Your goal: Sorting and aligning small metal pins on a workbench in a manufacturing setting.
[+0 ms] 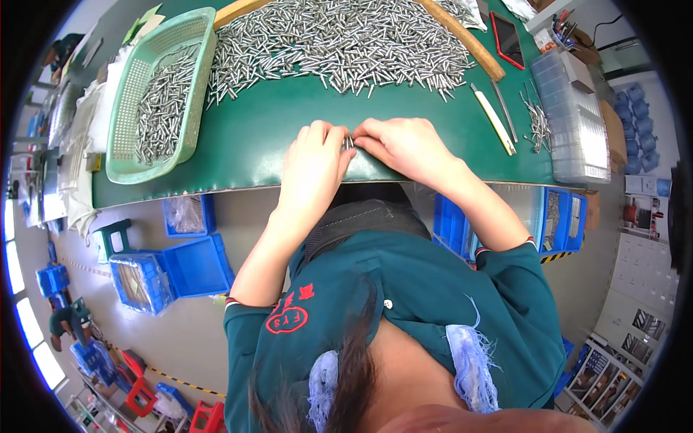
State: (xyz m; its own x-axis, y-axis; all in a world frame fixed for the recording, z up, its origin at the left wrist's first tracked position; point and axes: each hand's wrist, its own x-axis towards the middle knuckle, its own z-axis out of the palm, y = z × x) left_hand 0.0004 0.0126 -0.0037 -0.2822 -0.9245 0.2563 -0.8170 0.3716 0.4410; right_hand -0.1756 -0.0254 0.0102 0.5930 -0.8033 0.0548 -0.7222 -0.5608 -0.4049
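Close to the front edge of the green table, my two hands meet around a few small metal pins. My left hand has its fingers bent round them from the left. From the other side, the thumb and fingertips of my right hand pinch at the same pins. Part of the pins is hidden by my fingers. Beyond my hands spreads a broad heap of loose metal pins. To the left stands a light green perforated basket with many more pins in it.
Wooden strips border the heap. At the right lie a white-handled tool, a thin metal rod, a small pile of longer metal pieces and clear plastic boxes. A red-edged phone lies farther back. Blue bins stand below the table.
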